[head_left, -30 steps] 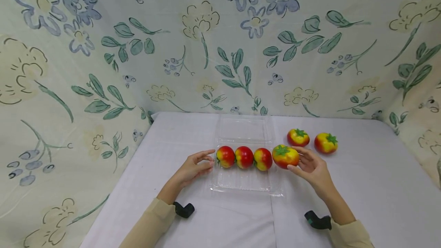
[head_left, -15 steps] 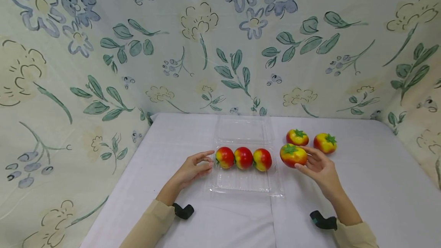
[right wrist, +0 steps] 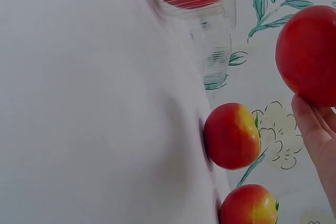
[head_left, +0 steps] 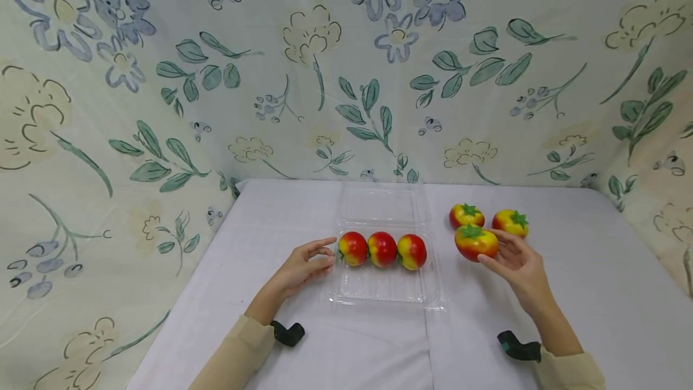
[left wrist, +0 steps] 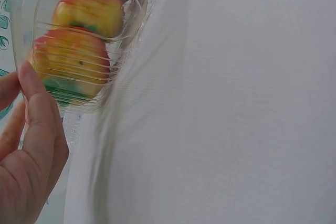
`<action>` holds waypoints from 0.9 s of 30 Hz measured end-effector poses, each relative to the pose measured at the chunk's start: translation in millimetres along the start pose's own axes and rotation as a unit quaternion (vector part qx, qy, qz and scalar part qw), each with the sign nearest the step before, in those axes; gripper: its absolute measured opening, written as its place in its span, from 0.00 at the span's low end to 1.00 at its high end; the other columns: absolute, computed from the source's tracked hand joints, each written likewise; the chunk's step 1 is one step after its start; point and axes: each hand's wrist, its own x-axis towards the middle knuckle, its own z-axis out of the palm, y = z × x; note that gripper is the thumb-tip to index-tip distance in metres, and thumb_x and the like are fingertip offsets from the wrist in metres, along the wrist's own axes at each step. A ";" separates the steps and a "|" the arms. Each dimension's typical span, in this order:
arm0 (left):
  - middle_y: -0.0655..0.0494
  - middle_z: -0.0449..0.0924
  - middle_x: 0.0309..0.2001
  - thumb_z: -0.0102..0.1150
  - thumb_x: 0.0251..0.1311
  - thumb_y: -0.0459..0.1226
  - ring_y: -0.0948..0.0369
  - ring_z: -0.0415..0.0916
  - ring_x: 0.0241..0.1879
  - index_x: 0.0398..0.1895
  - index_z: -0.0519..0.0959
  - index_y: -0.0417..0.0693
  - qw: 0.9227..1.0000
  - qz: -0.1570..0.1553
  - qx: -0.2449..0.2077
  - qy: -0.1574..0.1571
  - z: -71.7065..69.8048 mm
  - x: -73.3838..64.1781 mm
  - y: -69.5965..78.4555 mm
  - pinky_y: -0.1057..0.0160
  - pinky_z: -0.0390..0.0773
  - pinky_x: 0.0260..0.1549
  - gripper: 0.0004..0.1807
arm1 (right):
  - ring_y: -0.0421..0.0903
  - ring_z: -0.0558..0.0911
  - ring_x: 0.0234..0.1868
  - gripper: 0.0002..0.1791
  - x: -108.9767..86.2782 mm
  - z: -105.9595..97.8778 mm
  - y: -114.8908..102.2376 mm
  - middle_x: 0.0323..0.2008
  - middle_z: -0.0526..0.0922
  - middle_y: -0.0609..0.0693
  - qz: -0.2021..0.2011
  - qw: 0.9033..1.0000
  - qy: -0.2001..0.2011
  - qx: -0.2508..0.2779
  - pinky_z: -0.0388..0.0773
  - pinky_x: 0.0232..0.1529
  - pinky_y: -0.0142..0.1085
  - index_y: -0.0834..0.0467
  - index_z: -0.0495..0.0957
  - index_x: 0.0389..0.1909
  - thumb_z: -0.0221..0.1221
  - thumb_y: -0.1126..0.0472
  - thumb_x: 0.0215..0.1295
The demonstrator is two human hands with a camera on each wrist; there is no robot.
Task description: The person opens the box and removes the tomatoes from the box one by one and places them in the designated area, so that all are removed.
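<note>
In the head view my right hand holds a red-and-yellow fruit with a green leafy top, gripped from its right side between thumb and fingers, raised off the table. In the right wrist view this fruit shows its red underside above the fingertips. My left hand is at the left edge of an open clear plastic container; the left wrist view shows its thumb and finger pinching the rim. Three similar fruits lie on their sides in a row inside the container.
Two more such fruits, one behind the held fruit and one farther right, stand on the white tablecloth. The container's clear lid lies folded back behind it. A floral curtain hangs along the table's back edge.
My right hand has moved right with its fruit, away from the container's right side and toward the two loose fruits. My left hand has stayed at the container's left edge.
</note>
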 end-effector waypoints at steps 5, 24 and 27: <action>0.50 0.74 0.46 0.61 0.66 0.29 0.63 0.78 0.36 0.72 0.68 0.42 1.000 0.000 -0.001 0.001 0.1 -0.2 -0.3 0.69 0.82 0.42 0.30 | 0.29 0.72 0.59 0.29 -0.2 -7.7 4.9 0.63 0.69 0.49 0.005 1.000 0.012 0.027 0.73 0.51 0.20 0.61 0.69 0.65 0.66 0.68 0.64; 0.49 0.74 0.47 0.62 0.66 0.30 0.63 0.78 0.36 0.71 0.68 0.43 1.000 -0.006 0.004 0.008 1.3 -0.5 1.4 0.68 0.83 0.43 0.30 | 0.31 0.74 0.56 0.29 -3.2 -33.8 21.0 0.61 0.70 0.46 0.030 0.989 0.052 0.137 0.75 0.49 0.20 0.56 0.71 0.63 0.64 0.74 0.62; 0.49 0.74 0.47 0.62 0.66 0.30 0.63 0.79 0.36 0.71 0.68 0.43 1.000 -0.006 0.005 0.008 1.0 0.2 0.8 0.68 0.83 0.43 0.30 | 0.32 0.72 0.59 0.30 -3.9 -37.6 22.5 0.62 0.69 0.47 0.039 0.988 0.057 0.137 0.74 0.49 0.20 0.56 0.70 0.64 0.64 0.73 0.63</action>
